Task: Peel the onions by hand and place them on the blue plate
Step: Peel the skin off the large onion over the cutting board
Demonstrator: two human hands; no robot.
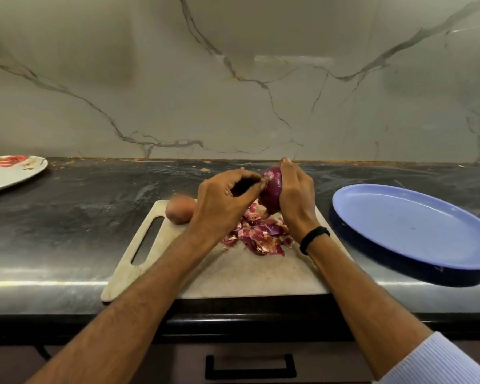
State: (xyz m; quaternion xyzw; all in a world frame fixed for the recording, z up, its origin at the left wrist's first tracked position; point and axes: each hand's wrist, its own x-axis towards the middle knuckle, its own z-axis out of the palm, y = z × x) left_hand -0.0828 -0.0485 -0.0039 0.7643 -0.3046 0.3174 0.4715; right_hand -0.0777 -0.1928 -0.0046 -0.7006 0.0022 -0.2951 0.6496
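Observation:
A purple onion (272,189), mostly bare of skin, is held above the cutting board (233,273). My right hand (297,195) grips it from the right side. My left hand (225,200) pinches a bit of skin at the onion's left end. Below them a pile of loose purple peels (258,234) lies on the board. An unpeeled, pale brown onion (180,209) sits at the board's far left corner. The blue plate (410,225) lies to the right on the counter with nothing on it.
A white plate with a red flower print (9,171) sits at the far left of the dark counter. The marble wall rises behind. A drawer with a black handle (250,367) is below the counter edge.

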